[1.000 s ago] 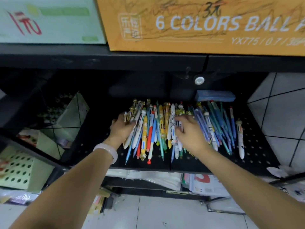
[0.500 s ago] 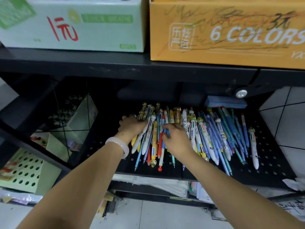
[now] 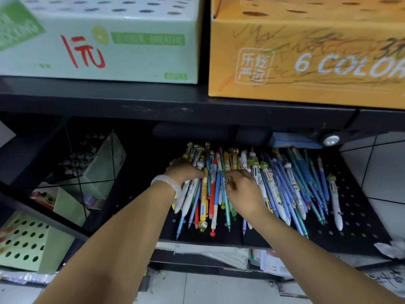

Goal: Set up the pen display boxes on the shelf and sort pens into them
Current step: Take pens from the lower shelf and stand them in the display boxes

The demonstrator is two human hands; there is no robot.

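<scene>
A loose heap of many coloured pens (image 3: 285, 185) lies on the black perforated shelf (image 3: 359, 218). My left hand (image 3: 184, 171), with a pale bangle on the wrist, rests on the left side of the heap, its fingers curled round a bunch of pens. My right hand (image 3: 243, 189) is in the middle of the heap, fingers bent down and pinching pens there. On the shelf above stand two display boxes with holed tops: a pale green box (image 3: 105, 40) at left and an orange box (image 3: 306, 58) at right.
A blue flat box (image 3: 293, 140) lies at the back of the pen shelf. To the left, more green holed boxes (image 3: 28, 242) sit in a lower compartment behind black bars. Papers are stacked below the shelf. White tiled wall at right, tiled floor below.
My right hand has moved left across the heap, from its middle-right to close beside my left hand. The view has tilted up, showing more of the two upper boxes.
</scene>
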